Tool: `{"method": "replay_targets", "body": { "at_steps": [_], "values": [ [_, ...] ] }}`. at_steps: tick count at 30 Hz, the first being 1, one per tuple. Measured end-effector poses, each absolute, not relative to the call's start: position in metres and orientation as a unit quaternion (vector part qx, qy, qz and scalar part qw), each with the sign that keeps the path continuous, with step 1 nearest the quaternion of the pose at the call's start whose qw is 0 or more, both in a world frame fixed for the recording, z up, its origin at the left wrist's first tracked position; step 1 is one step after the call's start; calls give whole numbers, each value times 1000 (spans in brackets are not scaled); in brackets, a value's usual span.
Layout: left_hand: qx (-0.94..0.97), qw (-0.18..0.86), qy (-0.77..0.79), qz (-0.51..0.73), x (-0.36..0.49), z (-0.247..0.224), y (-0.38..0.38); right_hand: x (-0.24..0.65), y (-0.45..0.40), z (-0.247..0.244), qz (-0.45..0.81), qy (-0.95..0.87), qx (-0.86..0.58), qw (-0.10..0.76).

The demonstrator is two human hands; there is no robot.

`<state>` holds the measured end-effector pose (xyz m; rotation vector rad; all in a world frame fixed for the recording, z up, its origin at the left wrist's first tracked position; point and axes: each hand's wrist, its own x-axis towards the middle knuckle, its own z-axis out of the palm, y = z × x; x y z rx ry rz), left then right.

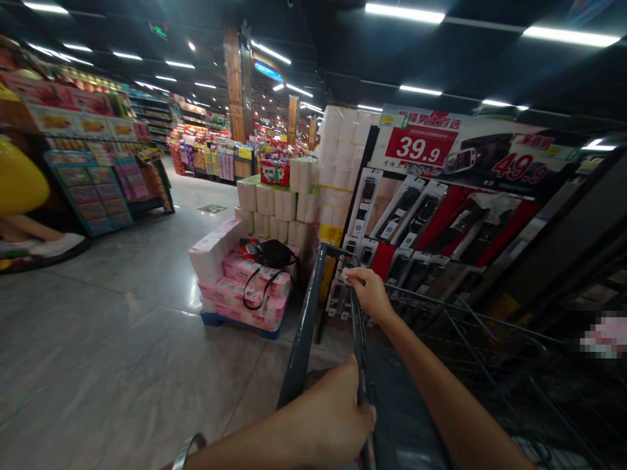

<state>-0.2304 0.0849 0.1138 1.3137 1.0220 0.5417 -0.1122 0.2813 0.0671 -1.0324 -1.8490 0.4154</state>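
1. Grey, glossy flooring [122, 365] stretches through a supermarket beneath a dark ceiling with strip lights [404, 13]; a wooden pillar [234, 85] rises beyond.
2. At centre, pink-and-white tissue packs [245, 303] sit on a blue pallet [269, 334], with a black bag [274, 253] on top.
3. A price sign [420, 147] reading 39.9 and 49.9 tops a rack of hanging packs [399, 205].
4. The shopping cart [302, 336] stands directly before the wearer, its dark handle bar [359, 329] running away from the viewer.
5. The left hand [337, 405] is curled round the near part of that bar; its far fingers are hidden.
6. The right hand [369, 294] bends its fingers at the bar's far end; I cannot tell what, if anything, they pinch.
7. A yellow figure [22, 176] is cut off at left, while a patch at right is pixelated.
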Motion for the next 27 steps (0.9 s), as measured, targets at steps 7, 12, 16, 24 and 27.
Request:
{"method": "replay_targets", "body": {
  "at_steps": [7,12,16,24,27],
  "values": [
    [583,620,471,233,-230,112,85,-111,310,70,166,-743,-466,452],
    [604,598,481,215,-229,112,86,-112,312,72,175,-736,-475,449],
    [635,549,502,208,-231,114,86,-113,297,79,148,-768,-469,411],
    [664,510,498,227,-231,114,89,-112,252,86,128,-794,-451,387],
    [643,527,512,216,-229,116,89,-108,237,84,147,-797,-427,400]
  ]
}}
